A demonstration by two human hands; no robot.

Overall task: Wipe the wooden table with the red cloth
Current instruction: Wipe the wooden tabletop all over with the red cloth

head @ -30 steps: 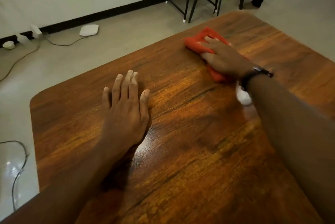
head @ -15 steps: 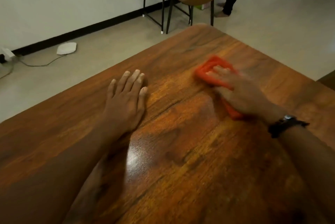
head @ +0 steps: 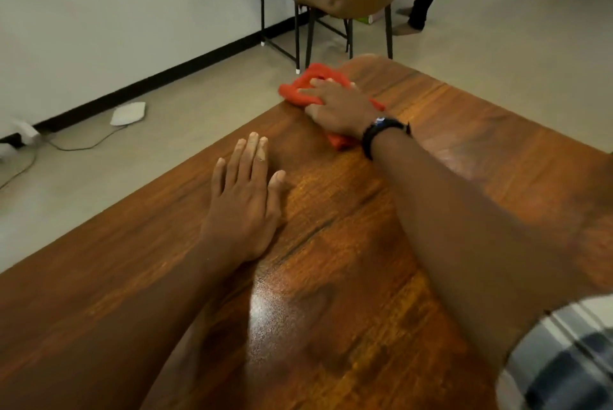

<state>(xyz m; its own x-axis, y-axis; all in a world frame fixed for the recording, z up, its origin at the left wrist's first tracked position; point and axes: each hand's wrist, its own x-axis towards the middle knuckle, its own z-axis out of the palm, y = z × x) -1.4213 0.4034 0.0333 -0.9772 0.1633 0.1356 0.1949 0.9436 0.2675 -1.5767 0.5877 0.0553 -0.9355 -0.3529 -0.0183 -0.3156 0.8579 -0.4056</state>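
My left hand (head: 243,207) flat, fingers together, on glossy brown wooden table (head: 464,131), my right hand (head: 338,108) pressing crumpled red cloth (head: 292,93), half hidden beneath

The wooden worktop (head: 481,131) is filling the lower and right part of the frame. A red cloth (head: 298,93) is lying bunched near its upper corner, under the right hand (head: 338,108). The left hand (head: 245,207) is resting flat at centre.
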